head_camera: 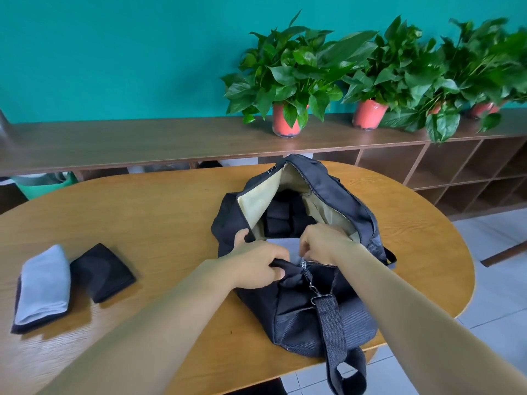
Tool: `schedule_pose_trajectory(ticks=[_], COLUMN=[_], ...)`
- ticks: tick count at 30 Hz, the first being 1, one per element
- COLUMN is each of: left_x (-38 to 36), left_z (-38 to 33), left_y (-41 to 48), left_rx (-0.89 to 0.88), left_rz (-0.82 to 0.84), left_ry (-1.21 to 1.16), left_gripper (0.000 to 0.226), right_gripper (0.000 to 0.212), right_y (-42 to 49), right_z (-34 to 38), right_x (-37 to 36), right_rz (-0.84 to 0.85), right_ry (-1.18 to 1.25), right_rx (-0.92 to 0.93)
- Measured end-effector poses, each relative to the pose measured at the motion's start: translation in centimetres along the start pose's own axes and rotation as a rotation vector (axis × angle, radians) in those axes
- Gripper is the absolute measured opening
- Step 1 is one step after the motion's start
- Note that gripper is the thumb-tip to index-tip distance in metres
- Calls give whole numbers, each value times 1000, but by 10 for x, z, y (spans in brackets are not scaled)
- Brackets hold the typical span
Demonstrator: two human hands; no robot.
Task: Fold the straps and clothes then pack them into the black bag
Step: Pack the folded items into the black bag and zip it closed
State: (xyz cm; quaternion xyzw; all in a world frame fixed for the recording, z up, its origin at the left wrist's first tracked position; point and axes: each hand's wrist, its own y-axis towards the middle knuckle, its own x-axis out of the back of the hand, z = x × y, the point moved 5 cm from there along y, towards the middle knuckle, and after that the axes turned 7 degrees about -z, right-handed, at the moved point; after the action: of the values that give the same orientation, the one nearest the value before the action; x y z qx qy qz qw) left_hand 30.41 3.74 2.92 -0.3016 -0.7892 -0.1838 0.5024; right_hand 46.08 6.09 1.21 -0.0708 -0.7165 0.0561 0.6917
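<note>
Our left grip point(256, 265) clutched the rim of the black bag point(299, 317); what our curled right grip point(322, 243) held, we couldn't tell. The folded clothes point(42, 283) on the counter point(159, 206) might have unfolded if crammed in.

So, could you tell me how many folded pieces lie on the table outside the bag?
2: a grey piece at the table's left edge and a black piece just right of it. Others lie inside the bag, some perhaps hidden.
</note>
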Motion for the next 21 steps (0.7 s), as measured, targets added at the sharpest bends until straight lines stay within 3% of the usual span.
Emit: schedule_pose_trajectory(ticks=[4,12,16,21], left_x=[5,11,13,30], left_z=[-8,-10,-7,-2], left_y=[-4,-14,-19,-27], left_rx=[-10,12,4,17], left_rz=[43,30,-2,-86], left_ry=[-5,-44,-17,-88], left_gripper=[10,8,9,28], right_gripper=[8,26,27,16], right_y=[-6,-25,-25,-28], right_z=[-6,-2,0,2], right_x=[5,10,17,35], right_rz=[54,232,199,117], right_ry=[87,65,80,62], right_rx=[-46,-29,-69,-77])
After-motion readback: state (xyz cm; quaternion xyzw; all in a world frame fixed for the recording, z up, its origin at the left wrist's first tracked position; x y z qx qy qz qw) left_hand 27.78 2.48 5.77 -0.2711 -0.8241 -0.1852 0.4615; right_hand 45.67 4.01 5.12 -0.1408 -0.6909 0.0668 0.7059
